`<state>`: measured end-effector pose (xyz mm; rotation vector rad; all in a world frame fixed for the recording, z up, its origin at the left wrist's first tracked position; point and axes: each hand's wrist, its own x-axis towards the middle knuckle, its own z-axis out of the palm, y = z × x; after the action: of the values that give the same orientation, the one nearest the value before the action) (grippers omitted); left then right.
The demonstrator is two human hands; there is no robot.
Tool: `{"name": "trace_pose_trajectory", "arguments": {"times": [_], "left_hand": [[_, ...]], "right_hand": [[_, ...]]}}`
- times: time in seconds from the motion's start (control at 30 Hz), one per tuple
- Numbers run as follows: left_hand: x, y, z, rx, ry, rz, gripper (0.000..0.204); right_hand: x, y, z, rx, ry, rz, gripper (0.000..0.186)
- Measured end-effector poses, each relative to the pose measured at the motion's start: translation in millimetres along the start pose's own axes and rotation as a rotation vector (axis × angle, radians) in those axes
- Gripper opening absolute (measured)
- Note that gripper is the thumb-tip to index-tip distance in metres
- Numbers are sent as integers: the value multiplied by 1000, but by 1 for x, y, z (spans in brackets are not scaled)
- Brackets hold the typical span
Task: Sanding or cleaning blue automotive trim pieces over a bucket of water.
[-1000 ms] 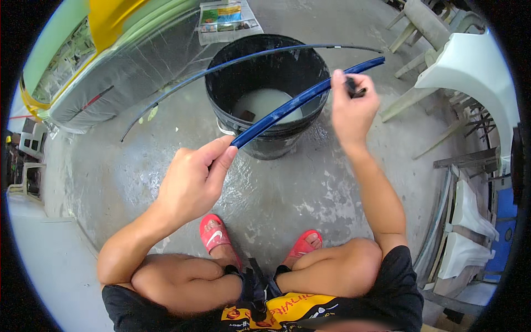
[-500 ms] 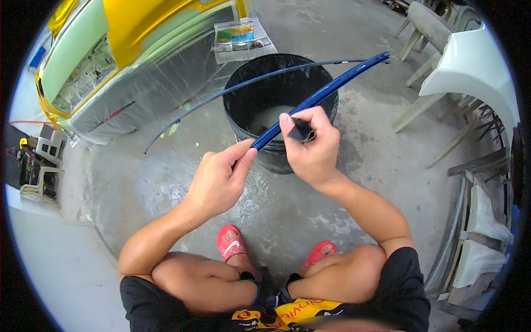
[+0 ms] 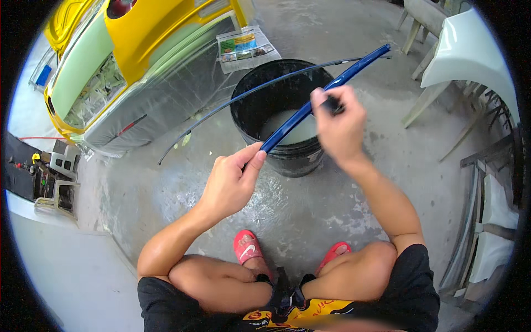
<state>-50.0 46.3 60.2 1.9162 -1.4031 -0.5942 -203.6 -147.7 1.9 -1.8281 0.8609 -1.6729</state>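
A long, narrow glossy blue trim strip [image 3: 293,123] slants up to the right, over the black bucket [image 3: 290,166]. My left hand [image 3: 229,180] pinches its lower end between thumb and fingers. Partway along the strip, my right hand [image 3: 344,130] is closed round a small folded black sheet [image 3: 333,105] that looks like sandpaper, held at the strip. Motion blurs that hand, so exact contact is hard to tell. A second, thinner curved strip [image 3: 243,94] appears to lie across the bucket's rim. Cloudy liquid [image 3: 301,131] shows inside the bucket.
A yellow and pale green car body [image 3: 146,41], partly covered in plastic sheeting, stands at the far left beside newspaper [image 3: 246,48]. At right, a white panel [image 3: 470,52] rests on a stand. My feet in red slides [image 3: 248,248] are on the wet grey floor [image 3: 182,191].
My right hand has slid up and right along the blue strip with the black sheet. My left hand keeps its grip. The whole view has shifted slightly.
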Motion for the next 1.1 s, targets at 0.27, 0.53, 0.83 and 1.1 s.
{"name": "trace_pose_trajectory", "arguments": {"times": [0.27, 0.53, 0.83, 1.1], "left_hand": [[-2, -1, 4, 27, 9, -7, 33], [-9, -4, 0, 54, -13, -31, 31], [-35, -27, -23, 70, -95, -119, 32], [-50, -56, -54, 32, -11, -188, 37]], "right_hand": [[-21, -1, -3, 17, -54, -43, 24], [32, 46, -23, -119, 154, 43, 29], [64, 145, -83, -364, 328, 224, 36], [38, 210, -121, -154, 451, 561, 39]]}}
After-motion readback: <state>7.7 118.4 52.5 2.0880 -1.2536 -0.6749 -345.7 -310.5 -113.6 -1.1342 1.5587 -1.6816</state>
